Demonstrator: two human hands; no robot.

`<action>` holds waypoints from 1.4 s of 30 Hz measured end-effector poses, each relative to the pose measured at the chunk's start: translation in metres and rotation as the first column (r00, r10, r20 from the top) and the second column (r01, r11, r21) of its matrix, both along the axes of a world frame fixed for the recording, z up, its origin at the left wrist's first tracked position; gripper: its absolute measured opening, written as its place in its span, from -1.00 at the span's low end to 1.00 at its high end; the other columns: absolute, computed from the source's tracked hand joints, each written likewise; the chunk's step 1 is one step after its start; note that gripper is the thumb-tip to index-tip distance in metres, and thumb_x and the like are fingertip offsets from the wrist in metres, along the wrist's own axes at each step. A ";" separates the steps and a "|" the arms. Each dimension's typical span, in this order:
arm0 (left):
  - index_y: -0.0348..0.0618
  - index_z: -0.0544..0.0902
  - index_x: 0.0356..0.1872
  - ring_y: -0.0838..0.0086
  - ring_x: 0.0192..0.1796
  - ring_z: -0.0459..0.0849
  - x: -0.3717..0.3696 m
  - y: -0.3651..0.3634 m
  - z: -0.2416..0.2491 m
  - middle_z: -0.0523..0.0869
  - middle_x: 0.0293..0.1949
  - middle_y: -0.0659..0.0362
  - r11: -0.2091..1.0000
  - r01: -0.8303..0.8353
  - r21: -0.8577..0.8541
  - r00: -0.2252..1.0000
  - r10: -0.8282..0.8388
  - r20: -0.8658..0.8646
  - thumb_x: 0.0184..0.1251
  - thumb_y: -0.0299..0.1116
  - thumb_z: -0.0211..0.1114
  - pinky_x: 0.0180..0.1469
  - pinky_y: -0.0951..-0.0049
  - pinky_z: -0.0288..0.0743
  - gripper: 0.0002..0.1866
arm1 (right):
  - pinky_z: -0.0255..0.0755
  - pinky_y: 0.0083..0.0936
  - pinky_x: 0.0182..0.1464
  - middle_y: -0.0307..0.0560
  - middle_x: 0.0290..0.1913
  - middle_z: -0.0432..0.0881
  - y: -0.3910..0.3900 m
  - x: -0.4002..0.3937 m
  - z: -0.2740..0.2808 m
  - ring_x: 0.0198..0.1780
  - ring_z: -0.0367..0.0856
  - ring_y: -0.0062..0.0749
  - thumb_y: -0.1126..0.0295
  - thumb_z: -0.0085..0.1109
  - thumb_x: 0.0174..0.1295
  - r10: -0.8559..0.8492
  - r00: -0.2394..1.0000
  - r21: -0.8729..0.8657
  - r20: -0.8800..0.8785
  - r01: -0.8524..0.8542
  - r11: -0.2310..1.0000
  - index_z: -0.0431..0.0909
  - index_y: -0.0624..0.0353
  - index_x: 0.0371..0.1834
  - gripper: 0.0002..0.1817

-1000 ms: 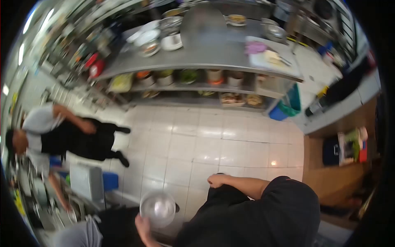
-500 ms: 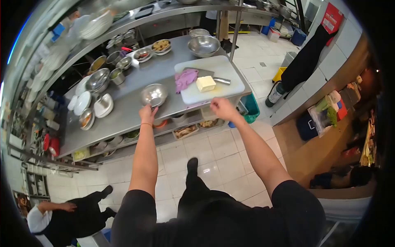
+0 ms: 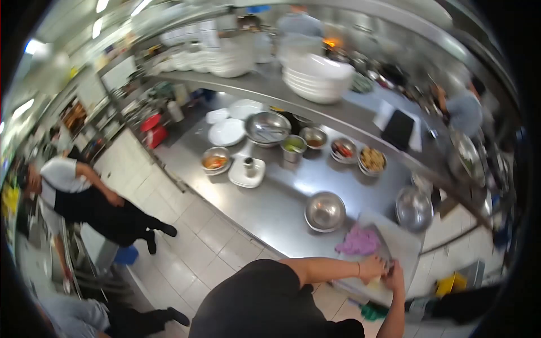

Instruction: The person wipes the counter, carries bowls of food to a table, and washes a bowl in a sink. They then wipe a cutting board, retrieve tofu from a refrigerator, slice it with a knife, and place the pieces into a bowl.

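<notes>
Commercial restaurant kitchen: long stainless steel counter (image 3: 282,208), stacked white plates (image 3: 315,79) on overhead shelf, metal bowls (image 3: 324,211) of ingredients, aproned co-worker (image 3: 84,194).

Person wears a black short-sleeved top (image 3: 256,301). Both forearms are bare. A thin band (image 3: 359,269) circles the left wrist. Left hand (image 3: 373,267) and right hand (image 3: 395,278) are ungloved. No rings discernible; frame blurred.

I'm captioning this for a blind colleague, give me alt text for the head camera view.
Seen from above, a person's left hand and right hand meet on a white cutting board beside a pink cloth and an empty steel bowl. Dishes of food line the steel counter; another person bends nearby.
</notes>
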State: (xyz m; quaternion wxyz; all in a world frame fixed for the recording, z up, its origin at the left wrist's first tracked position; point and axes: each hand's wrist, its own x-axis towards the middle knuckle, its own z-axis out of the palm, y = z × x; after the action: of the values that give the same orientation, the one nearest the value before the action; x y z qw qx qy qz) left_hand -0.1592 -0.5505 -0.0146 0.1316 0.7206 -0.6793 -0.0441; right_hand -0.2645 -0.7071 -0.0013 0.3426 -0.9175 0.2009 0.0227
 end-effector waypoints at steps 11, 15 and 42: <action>-0.07 0.59 0.06 0.07 0.08 0.59 0.004 -0.012 0.007 0.64 -0.02 -0.05 0.983 -0.074 0.170 0.990 0.092 -0.102 -0.47 -0.25 0.62 0.03 0.09 0.50 -0.20 | 0.34 -0.18 -0.36 0.10 -0.47 0.48 -0.026 -0.042 0.051 -0.45 0.48 -0.07 0.49 0.17 -0.08 -0.195 0.979 -0.312 0.066 0.206 0.928 0.26 0.21 -0.11 -0.58; -0.12 0.55 0.07 0.14 0.03 0.65 0.029 -0.022 -0.007 0.66 -0.04 0.00 0.992 -0.121 0.048 0.836 0.128 -0.534 -0.40 -0.22 0.62 0.05 0.15 0.50 -0.21 | 0.29 -0.17 -0.35 0.20 -0.42 0.47 -0.040 -0.061 0.037 -0.41 0.48 -0.01 0.39 0.06 0.26 -0.339 0.913 -0.129 0.228 0.373 0.919 0.25 0.25 -0.20 -0.78; -0.34 0.57 -0.01 0.36 -0.16 0.74 0.008 0.658 -0.118 0.72 -0.15 0.08 0.588 -0.682 0.436 -0.608 -0.124 -0.785 0.20 -0.34 0.41 -0.12 0.37 0.66 -0.61 | 0.59 -0.30 -0.23 0.06 -0.38 0.74 0.036 -0.045 0.009 -0.31 0.74 -0.18 0.36 0.42 -0.07 -0.282 0.690 -0.595 -0.667 -0.266 0.758 0.75 0.25 -0.44 -0.81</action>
State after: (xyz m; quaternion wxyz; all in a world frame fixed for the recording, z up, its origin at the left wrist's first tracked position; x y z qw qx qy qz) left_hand -0.1515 0.1080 -0.1328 0.7954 0.4544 0.1207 -0.3826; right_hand -0.3092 -0.6707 0.0077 -0.1062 -0.8900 0.3180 0.3091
